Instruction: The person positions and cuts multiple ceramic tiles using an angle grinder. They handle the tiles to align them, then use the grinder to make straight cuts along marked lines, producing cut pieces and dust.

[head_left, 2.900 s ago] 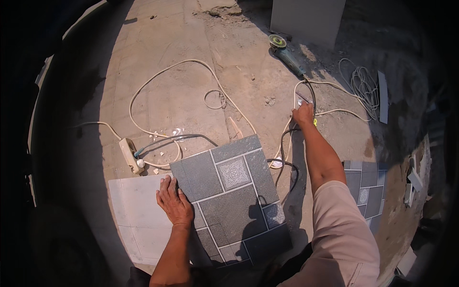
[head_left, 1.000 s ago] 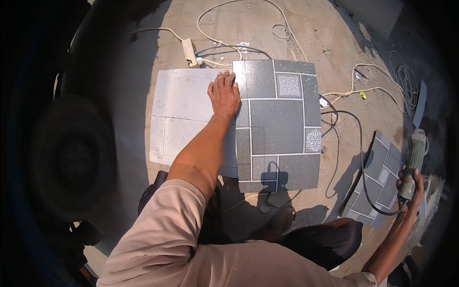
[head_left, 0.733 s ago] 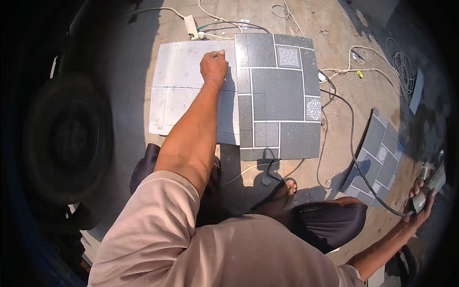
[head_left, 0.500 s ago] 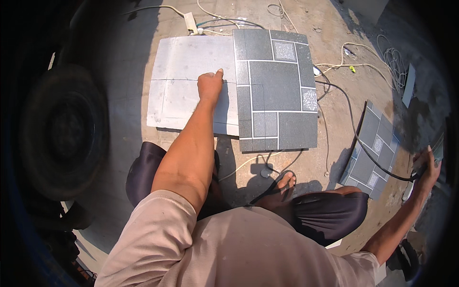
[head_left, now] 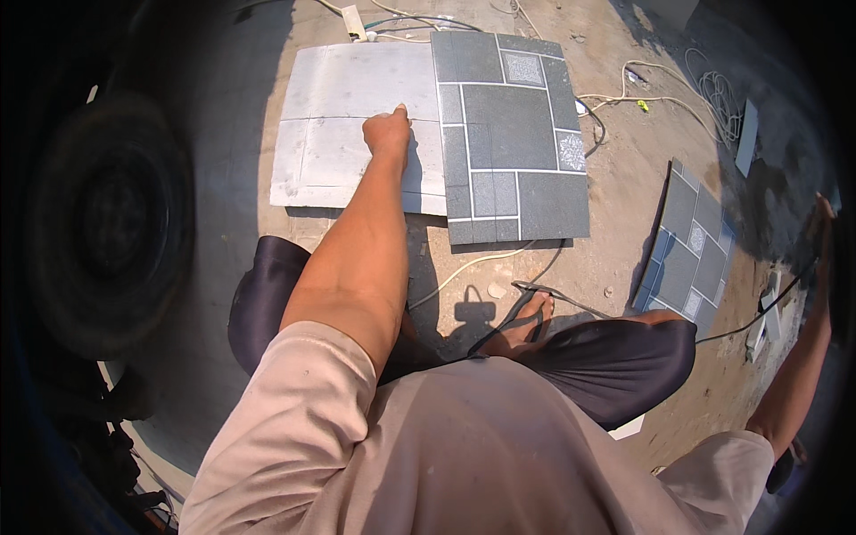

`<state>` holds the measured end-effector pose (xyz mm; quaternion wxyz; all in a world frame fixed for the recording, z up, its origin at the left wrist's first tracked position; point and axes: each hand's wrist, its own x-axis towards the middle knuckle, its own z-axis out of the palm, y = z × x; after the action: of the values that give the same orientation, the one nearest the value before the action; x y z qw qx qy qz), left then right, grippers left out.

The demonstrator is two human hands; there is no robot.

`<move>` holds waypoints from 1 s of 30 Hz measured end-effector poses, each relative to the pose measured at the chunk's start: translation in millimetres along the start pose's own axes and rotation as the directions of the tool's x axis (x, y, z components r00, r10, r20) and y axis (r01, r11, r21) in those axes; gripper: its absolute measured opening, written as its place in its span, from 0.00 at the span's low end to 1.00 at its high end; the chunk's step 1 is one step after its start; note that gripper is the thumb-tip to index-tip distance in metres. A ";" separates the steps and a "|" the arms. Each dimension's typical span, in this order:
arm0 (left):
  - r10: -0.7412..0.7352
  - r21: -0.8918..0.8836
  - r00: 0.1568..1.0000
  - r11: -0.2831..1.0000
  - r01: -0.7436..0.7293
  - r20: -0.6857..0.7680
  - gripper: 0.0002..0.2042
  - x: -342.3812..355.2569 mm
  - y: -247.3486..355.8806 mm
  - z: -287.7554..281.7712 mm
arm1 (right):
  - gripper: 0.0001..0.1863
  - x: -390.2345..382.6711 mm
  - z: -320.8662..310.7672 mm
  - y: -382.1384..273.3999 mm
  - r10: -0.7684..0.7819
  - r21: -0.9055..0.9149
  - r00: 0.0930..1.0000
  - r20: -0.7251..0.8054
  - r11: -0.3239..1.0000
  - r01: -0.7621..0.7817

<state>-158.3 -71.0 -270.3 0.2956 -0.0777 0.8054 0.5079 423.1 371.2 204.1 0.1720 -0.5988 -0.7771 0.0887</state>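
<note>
Head view. The left hand (head_left: 386,132) is located just short of 12 o'clock, over the pale slab (head_left: 332,141). Its fingers are curled together, thumb toward 12 to 1 o'clock. Contact with the slab, and anything inside the fist, cannot be confirmed. The right hand (head_left: 827,223) is at the dark rim at 3 o'clock; its grip cannot be told. A black cord (head_left: 758,319) leads toward that side.

The pale slab is at 11 o'clock and the grey tile (head_left: 504,134) at 1 o'clock. Their edges meet or overlap; which, cannot be told. Shadow under both 6 o'clock edges suggests they are raised, support not visible. The placement appears chosen to keep both within reach of the person, whose bent knees spread on either side. The fist is possibly bracing or steadying; this is inference.

Orientation: the grey tile lies patterned face up, its long axis running nearly 12 to 6 o'clock, leaning slightly toward 11 and 5. Its ornamental squares sit toward its 12 and 3 o'clock sides. The slab looks nearly square; a thin line crosses it from 9 to 3 o'clock.

Also noted: a second tile (head_left: 687,248) at 3 o'clock, its left edge running 1 to 7.
</note>
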 end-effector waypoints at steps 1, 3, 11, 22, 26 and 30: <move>0.060 0.014 0.998 0.998 -0.060 -0.020 0.17 0.4 6.9 0.2 | 0.22 -17.4 46.6 -12.6 0.070 0.276 0.994 0.082 0.957 -0.090; 0.196 0.040 0.978 0.979 -0.199 0.071 0.16 -4.1 17.6 2.6 | 0.21 -69.0 134.4 -62.8 0.122 0.705 0.963 0.242 0.660 -0.260; 0.505 -0.156 0.609 0.832 -0.533 0.612 0.14 -69.6 115.7 26.0 | 0.16 -181.3 340.3 -177.6 -0.020 0.732 0.757 0.653 -0.239 -0.638; 0.556 -0.191 0.183 0.548 -0.815 0.811 0.32 -166.2 126.3 23.4 | 0.18 -239.9 408.1 -253.1 -0.042 0.683 0.701 0.712 -0.191 -0.705; 0.572 -0.142 0.144 0.425 -0.894 0.807 0.31 -179.7 117.4 26.4 | 0.18 -241.2 404.3 -258.2 -0.079 0.648 0.663 0.745 -0.151 -0.747; 0.706 -0.158 0.034 0.205 -0.966 0.707 0.27 -180.0 101.0 35.5 | 0.17 -237.3 403.3 -253.6 -0.030 0.669 0.673 0.739 -0.090 -0.738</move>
<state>-40.8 -24.2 -103.4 0.1934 0.6625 0.5983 0.4071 97.2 102.9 -120.1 0.2668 -0.4495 -0.2912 0.8012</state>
